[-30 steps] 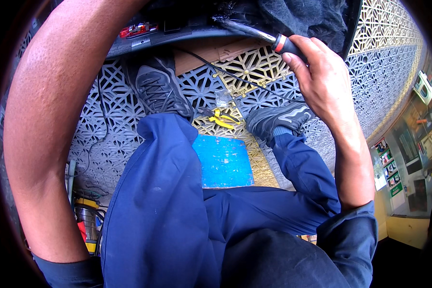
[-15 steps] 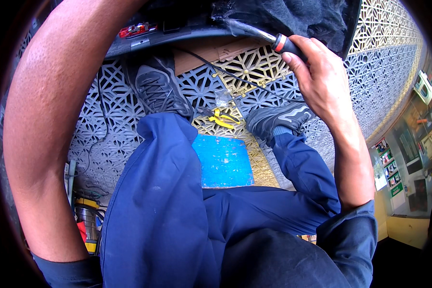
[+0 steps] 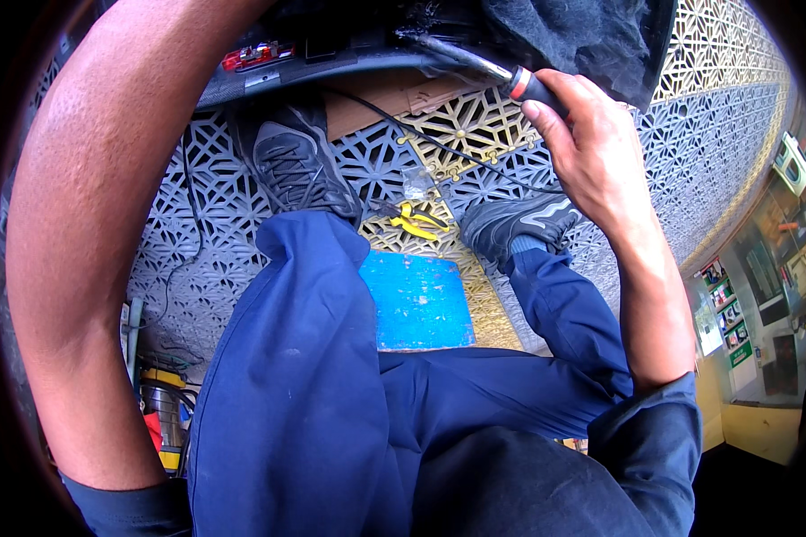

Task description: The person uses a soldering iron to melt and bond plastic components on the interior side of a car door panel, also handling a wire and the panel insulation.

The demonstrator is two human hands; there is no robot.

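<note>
My right hand is wrapped round the black and red handle of a soldering iron. The iron's metal shaft slants up to the left, its tip on a black plastic part at the top of the view. Whitish marks and a faint haze show around the tip. A black cord runs under the part and reaches the heel of this hand. Dark grey fluffy material lies just beyond the handle. My left arm stretches up the left side; its hand is beyond the upper edge.
Yellow-handled pliers lie on the latticed floor tiles between my shoes. Nearer are a blue board and my bent legs. Cardboard sits beneath the black part, and a red object rests on it. Tools stand at lower left.
My right hand and the soldering iron have shifted slightly left. The tip has slid a little up and left along the black part. My left arm has stayed put.
</note>
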